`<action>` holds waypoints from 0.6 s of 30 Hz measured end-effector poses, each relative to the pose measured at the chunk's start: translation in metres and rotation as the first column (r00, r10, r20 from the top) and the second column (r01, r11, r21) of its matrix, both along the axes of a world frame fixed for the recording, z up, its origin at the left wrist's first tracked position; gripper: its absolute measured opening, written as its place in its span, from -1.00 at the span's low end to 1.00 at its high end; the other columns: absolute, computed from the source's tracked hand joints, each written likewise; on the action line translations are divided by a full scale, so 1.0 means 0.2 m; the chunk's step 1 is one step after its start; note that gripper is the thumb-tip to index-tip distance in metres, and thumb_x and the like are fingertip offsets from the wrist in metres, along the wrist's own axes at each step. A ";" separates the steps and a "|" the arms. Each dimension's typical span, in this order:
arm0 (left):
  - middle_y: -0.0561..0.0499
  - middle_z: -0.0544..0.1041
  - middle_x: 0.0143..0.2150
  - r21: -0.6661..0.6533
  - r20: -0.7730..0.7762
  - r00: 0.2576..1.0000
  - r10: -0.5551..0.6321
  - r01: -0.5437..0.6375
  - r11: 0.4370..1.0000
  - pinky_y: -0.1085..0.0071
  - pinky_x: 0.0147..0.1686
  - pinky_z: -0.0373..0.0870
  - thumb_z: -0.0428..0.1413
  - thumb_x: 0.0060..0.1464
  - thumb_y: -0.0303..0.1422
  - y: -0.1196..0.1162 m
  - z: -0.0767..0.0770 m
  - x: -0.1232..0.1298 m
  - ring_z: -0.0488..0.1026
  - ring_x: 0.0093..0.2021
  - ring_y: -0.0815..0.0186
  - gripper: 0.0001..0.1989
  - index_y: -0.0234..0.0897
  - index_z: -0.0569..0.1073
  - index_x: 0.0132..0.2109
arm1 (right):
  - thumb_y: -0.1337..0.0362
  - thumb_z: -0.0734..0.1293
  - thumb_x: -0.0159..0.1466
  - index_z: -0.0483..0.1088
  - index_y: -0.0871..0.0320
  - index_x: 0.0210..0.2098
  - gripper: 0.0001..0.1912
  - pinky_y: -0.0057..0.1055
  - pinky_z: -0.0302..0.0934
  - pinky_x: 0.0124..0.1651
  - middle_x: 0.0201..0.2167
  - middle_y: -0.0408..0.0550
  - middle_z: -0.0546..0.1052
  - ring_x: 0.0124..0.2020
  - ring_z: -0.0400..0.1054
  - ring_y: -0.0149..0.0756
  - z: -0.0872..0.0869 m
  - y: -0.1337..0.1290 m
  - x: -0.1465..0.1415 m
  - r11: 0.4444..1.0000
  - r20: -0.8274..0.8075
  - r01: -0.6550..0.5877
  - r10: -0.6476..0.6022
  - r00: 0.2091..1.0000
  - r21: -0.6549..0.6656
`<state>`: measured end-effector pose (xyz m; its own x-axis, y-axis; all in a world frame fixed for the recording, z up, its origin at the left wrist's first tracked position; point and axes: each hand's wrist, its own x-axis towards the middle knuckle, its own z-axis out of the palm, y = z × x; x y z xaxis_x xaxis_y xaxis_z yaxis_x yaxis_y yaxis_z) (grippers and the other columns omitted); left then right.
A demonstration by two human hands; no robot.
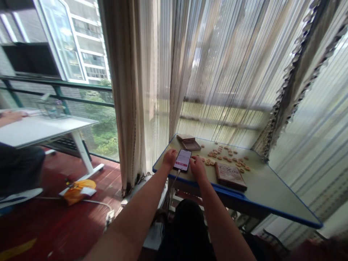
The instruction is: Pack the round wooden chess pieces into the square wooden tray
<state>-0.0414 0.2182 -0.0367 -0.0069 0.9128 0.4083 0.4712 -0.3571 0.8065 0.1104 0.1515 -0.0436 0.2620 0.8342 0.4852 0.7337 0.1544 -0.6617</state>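
A smartphone point(182, 159) with a lit, pale screen and a pink bar is at the near left side of the table, a white cable plugged into its lower end. My left hand point(170, 158) is closed at its left edge, fingers curled. On the opposite edge my right hand point(198, 168) is closed too, with fingertips by the screen. Both hands appear to grip the phone's sides; the undersides of the fingers are hidden. Right of my right hand lies a wooden box lid point(230, 175) with dark markings. Several round wooden pieces point(227, 158) are scattered beyond it.
An open wooden box point(191, 144) lies at the table's far left. The pale table point(277, 192) has a blue rim. Sheer curtains point(223, 65) hang behind it. To the left are a white desk point(54, 126) with another person's arm and an orange bag point(78, 190) on the floor.
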 end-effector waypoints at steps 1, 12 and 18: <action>-0.05 0.49 -0.37 -0.004 0.014 1.000 -0.001 0.001 1.000 0.29 -0.25 0.34 -0.09 0.06 -0.31 0.00 0.00 0.00 0.41 -0.31 0.27 -0.76 -0.29 0.44 -0.35 | 0.19 0.13 0.19 0.40 0.23 -0.19 -0.67 -0.20 0.13 0.00 -0.20 0.12 0.45 -0.10 0.29 -0.14 0.00 0.00 0.00 1.000 0.012 0.003 -0.002 1.000 -0.007; -0.06 0.51 -0.36 -0.012 0.025 1.000 0.017 -0.017 1.000 0.37 -0.28 0.32 -0.07 0.04 -0.30 0.06 -0.02 0.01 0.42 -0.32 0.29 -0.77 -0.28 0.44 -0.36 | 0.26 0.11 0.16 0.45 0.21 -0.24 -0.66 -0.29 0.20 -0.09 -0.26 0.08 0.51 -0.18 0.36 -0.19 0.03 0.11 0.01 0.997 -0.001 0.070 -0.070 0.998 -0.015; -0.07 0.54 -0.35 -0.033 -0.056 0.998 -0.019 0.017 0.999 0.36 -0.28 0.34 -0.04 0.03 -0.32 0.24 -0.01 0.08 0.44 -0.32 0.30 -0.78 -0.30 0.46 -0.36 | 0.29 0.07 0.11 0.43 0.27 -0.17 -0.58 -0.29 0.22 -0.11 -0.27 0.11 0.52 -0.20 0.38 -0.17 0.15 0.40 0.15 0.995 -0.004 0.076 -0.076 0.997 0.061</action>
